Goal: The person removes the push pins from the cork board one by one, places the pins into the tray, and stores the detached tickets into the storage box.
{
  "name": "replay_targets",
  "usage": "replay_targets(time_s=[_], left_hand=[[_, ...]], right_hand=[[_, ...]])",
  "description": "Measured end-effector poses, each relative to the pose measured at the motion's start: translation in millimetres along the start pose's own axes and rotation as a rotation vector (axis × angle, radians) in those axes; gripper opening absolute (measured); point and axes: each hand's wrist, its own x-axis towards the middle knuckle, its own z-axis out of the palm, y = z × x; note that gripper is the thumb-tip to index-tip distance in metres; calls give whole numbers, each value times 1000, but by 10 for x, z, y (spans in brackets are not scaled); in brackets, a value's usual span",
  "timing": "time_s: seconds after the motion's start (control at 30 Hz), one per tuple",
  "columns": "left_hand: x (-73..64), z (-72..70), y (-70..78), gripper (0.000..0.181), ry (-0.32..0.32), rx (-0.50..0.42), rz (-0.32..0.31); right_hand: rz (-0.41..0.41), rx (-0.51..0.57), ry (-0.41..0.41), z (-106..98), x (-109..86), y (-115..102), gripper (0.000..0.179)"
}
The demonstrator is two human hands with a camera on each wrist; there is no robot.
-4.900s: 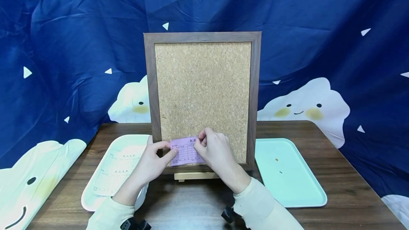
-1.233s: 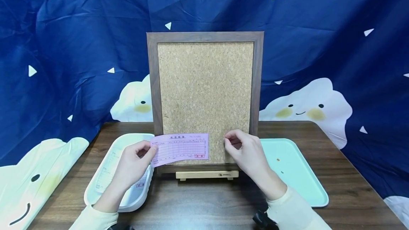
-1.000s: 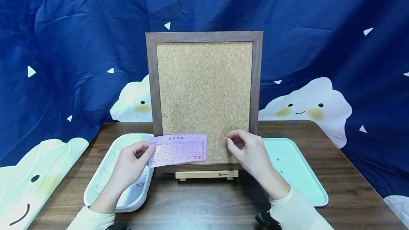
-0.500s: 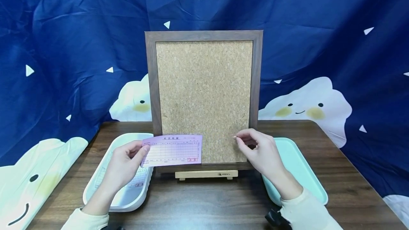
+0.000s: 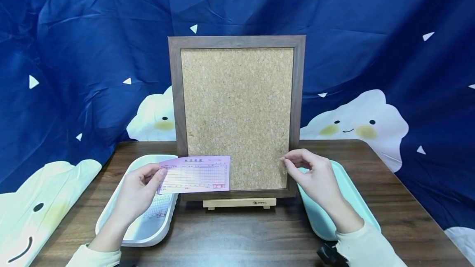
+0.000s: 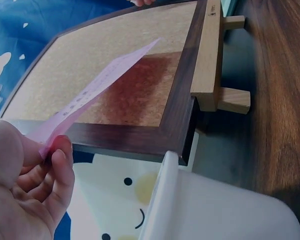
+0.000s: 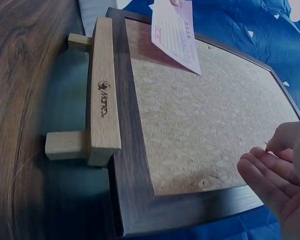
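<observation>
My left hand pinches a pink receipt slip by its left end. The slip is held across the lower left of the framed corkboard; in the left wrist view the paper stands off the cork and casts a shadow on it. At the board's lower right edge, my right hand pinches a tiny thumbtack between thumb and forefinger. Its thin point sticks out past the fingertips in the right wrist view. The rest of the tack is hidden by the fingers.
The corkboard stands upright on a small wooden easel. A white tray with more printed slips is at the left, partly under the left arm. A mint green tray lies at the right behind the right hand. A blue cloth hangs behind the table.
Earlier both hands were together at the slip over the lower board. Since then the right hand has drawn away rightward with the thumbtack, and the left hand has shifted left with the slip.
</observation>
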Motion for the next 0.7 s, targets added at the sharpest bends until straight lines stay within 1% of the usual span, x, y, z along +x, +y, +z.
replay_targets(time_s=[0.1, 0.2, 0.3, 0.5, 0.7], left_hand=[[-7, -38, -9, 25, 3, 11, -20], [-13, -70, -17, 26, 12, 31, -24], [-21, -92, -27, 26, 22, 53, -20], [-40, -138, -55, 25, 39, 81, -24], [-39, -208, -74, 28, 64, 127, -18]], right_hand=[[7, 1, 7, -28, -11, 18, 18], [20, 10, 17, -50, -22, 39, 19], [30, 22, 25, -71, -28, 56, 19], [19, 53, 36, -96, -29, 101, 18], [41, 18, 30, -162, -60, 160, 18]])
